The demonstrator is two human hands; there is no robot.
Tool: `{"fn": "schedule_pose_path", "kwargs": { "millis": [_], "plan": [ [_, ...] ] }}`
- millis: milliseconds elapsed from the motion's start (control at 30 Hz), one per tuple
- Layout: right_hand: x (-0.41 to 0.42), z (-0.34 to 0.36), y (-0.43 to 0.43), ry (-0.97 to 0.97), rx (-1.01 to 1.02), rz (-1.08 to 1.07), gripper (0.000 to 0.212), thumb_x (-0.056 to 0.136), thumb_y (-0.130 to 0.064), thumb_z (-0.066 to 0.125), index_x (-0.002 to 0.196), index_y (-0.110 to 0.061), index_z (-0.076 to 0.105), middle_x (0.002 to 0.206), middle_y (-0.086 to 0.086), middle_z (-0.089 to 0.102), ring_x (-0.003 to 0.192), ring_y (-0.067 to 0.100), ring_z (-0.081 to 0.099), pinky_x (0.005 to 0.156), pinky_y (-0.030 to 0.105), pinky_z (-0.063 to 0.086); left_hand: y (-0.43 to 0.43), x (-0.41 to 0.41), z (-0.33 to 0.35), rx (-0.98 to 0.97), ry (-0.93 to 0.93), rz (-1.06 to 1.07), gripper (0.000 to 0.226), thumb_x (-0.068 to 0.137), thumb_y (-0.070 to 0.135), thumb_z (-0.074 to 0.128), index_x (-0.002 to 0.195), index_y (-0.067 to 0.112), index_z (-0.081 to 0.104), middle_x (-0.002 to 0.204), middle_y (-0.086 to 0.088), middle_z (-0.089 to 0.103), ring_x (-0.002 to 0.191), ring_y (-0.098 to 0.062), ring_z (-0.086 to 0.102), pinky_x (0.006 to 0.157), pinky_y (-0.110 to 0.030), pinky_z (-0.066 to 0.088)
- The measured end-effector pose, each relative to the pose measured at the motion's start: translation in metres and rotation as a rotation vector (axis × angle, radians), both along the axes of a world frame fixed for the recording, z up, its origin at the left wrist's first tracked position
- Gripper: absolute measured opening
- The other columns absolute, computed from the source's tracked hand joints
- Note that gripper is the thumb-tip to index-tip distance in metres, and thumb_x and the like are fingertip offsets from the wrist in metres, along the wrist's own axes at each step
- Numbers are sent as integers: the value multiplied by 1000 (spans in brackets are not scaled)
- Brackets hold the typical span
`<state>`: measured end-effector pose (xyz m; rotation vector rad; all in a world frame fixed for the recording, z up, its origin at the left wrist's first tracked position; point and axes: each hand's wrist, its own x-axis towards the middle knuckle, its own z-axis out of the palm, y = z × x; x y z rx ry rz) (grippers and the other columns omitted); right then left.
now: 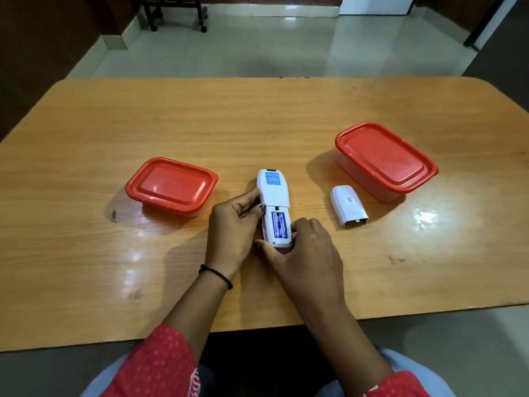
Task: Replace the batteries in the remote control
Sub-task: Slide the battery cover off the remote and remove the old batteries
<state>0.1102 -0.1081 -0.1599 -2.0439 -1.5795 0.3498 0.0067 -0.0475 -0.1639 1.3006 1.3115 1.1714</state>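
Observation:
A white remote control (273,193) lies face down at the middle of the wooden table (257,116), its battery compartment uncovered. Two purple batteries (279,225) sit side by side inside it. My left hand (233,227) grips the remote's left side, thumb resting by the compartment's upper edge. My right hand (309,250) holds the remote's near end and right side, fingertips touching the compartment's rim. The white battery cover (347,207) lies apart on the table to the right of the remote, inner side down.
A small red-lidded container (171,186) stands left of the remote. A larger red-lidded container (385,159) stands at the right, just behind the battery cover. The table's near edge runs close to my lap.

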Motion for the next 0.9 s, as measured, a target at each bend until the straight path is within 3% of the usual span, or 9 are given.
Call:
{"fn": "schedule_pose_path", "kwargs": {
  "millis": [133,233,333,400,500,700,900],
  "plan": [
    [5,2,-1,43,-9,54,51,73,-62,62,102,-20,59,95,-4,56,91,14,53,71,31,45,1,-5,1,35,175,28,31,85,-1,61,114,7,66,114,-4,70,101,-2,64,89,-17,51],
    [18,8,2,180,21,67,45,79,-57,60,106,-20,61,93,-4,59,83,13,56,70,32,47,-2,-12,8,29,177,-112,39,86,-1,58,122,12,61,123,1,65,112,0,59,97,-20,47],
    [28,8,8,263,129,109,21,91,-30,56,108,-19,62,95,-2,60,86,17,56,73,34,47,-6,-20,12,19,202,-297,59,83,8,65,138,20,45,145,14,40,133,9,32,112,-18,27],
    [27,7,13,229,119,167,20,93,-18,50,110,-20,60,100,-1,59,93,18,54,76,37,47,-8,-21,11,6,306,-402,76,78,17,73,143,23,35,151,16,27,139,9,17,116,-18,16],
    [24,7,22,116,44,227,23,93,-15,46,112,-23,56,101,-1,55,97,19,50,71,40,47,-8,-19,6,20,489,-497,98,69,29,80,148,24,22,156,15,12,144,1,1,119,-24,9],
    [18,10,29,38,13,266,13,95,-20,42,105,-20,50,98,-3,44,92,18,45,64,37,44,-6,-17,-4,105,580,-479,94,74,28,76,148,21,18,158,9,7,145,-3,1,121,-31,5],
    [9,11,35,54,-22,268,11,95,-16,40,101,-13,49,101,2,41,95,22,44,68,38,44,-5,-16,-5,99,537,-455,93,70,32,74,147,22,24,157,11,11,145,-3,6,119,-24,3]
  ]
}}
